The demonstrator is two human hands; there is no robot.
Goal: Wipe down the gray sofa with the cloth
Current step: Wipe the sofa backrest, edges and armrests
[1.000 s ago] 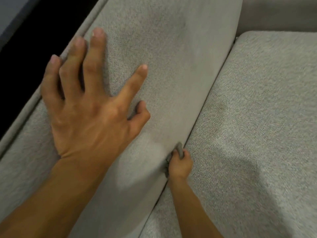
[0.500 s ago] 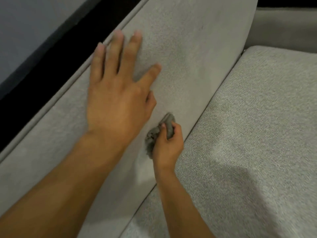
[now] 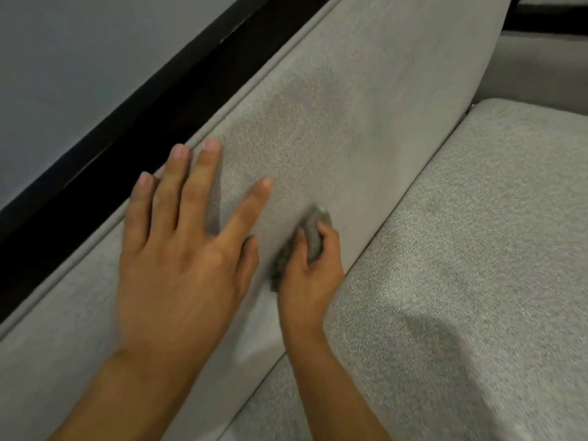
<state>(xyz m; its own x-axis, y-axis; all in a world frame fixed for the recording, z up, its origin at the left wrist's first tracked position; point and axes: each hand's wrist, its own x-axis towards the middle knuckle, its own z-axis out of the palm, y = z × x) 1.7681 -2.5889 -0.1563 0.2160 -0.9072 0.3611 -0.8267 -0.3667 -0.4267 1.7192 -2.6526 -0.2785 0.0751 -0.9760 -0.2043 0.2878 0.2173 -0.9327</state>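
The gray sofa fills the view: its back cushion (image 3: 366, 116) runs diagonally from lower left to upper right, and the seat cushion (image 3: 477, 249) lies to the right. My left hand (image 3: 178, 259) lies flat on the back cushion with its fingers spread. Just to its right, my right hand (image 3: 308, 275) grips a small bunched dark gray cloth (image 3: 313, 230) and holds it against the lower part of the back cushion, a little above the seam with the seat.
A dark gap (image 3: 127, 128) runs behind the sofa's top edge, with a pale wall (image 3: 79, 49) beyond it. At the upper right the seat cushion meets another gray sofa section (image 3: 534, 68).
My right hand has brought the cloth up from the seam between back and seat onto the back cushion. My left hand has stayed flat on the cushion while the view shifted.
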